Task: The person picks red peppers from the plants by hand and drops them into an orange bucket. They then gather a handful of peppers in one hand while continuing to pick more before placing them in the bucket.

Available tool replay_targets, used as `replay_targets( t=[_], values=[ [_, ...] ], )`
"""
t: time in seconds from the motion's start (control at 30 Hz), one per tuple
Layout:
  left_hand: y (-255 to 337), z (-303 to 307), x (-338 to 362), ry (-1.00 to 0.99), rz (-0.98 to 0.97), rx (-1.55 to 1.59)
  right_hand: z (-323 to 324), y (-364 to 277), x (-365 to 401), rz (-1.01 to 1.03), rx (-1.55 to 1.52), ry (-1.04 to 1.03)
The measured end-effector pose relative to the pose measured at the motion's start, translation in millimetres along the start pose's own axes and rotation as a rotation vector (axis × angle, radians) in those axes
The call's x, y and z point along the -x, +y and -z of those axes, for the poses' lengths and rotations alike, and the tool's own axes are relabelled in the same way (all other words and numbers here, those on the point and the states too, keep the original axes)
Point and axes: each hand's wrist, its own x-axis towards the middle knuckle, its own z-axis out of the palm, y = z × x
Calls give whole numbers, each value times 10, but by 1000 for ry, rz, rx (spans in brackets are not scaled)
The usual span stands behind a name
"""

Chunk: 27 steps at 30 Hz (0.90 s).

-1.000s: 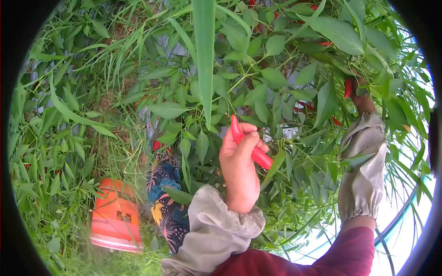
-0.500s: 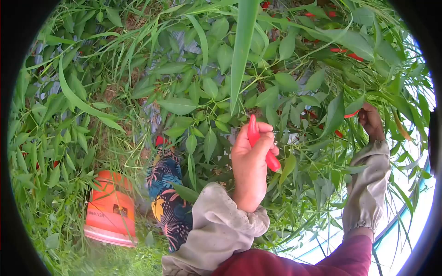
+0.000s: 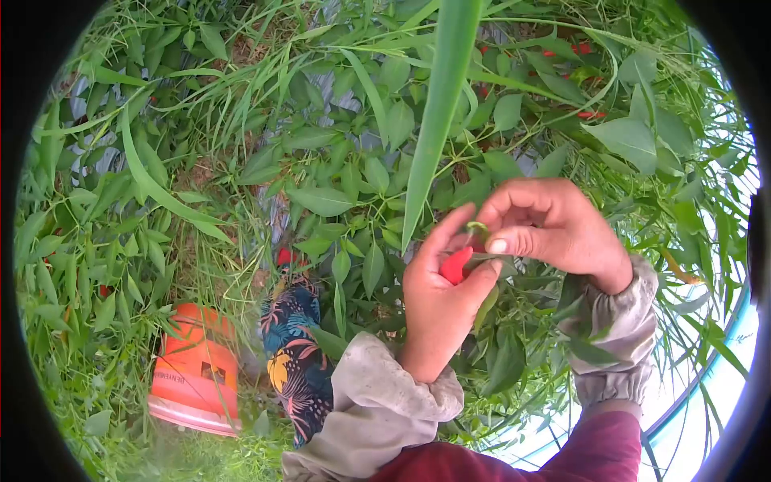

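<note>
Head view, bright red chili (image 3: 454, 265) (green stem (image 3: 477, 227))

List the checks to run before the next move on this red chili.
1. Grip of left hand on red chili: ok, fingers closed around it.
2. Pinch of right hand on green stem: ok, thumb and finger meet there.
3. Chili free of the plant: cannot tell, the hands hide the join.
4. Orange bucket in view: ok, on the ground at lower left.
5. Bucket opening clear: cannot tell, only its side shows.
6. Sight of the chili unblocked: not ok, a long leaf blade hangs just beside it.
</note>
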Motion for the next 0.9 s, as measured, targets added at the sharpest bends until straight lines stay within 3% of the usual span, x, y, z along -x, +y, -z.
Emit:
replay_targets(
  t=[0.03,0.07,0.1,0.13,0.23,0.33,0.4,0.43,0.5,0.53,0.63,0.77,0.9],
  values=[
    [-17,18,-3,74,45,29,154,1,-126,-39,-35,-84],
    [-19,30,-9,148,92,58,305,65,-314,-68,19,106],
    [50,1,-11,214,148,43,536,178,-511,63,368,328],
    [66,14,-20,214,147,52,835,435,-683,348,871,602],
    [54,73,-57,267,235,-82,1591,736,-609,171,1565,519],
    [33,69,-66,316,-6,2,1797,965,-157,17,1458,339],
    [175,60,-74,311,235,82,1795,1013,32,205,1561,314],
    [168,70,-85,313,243,96,1797,1059,45,200,1569,299],
    [127,87,-102,321,245,92,1747,1091,53,-58,1466,458],
    [111,92,-106,323,249,93,1717,1070,-3,-61,1466,455],
    [91,93,-123,348,241,130,1787,1022,-324,-241,1383,755],
    [88,77,-138,346,235,109,2050,952,-632,-219,1292,717],
    [160,52,-135,334,348,114,2084,792,-944,-461,1579,610]
  ],
)
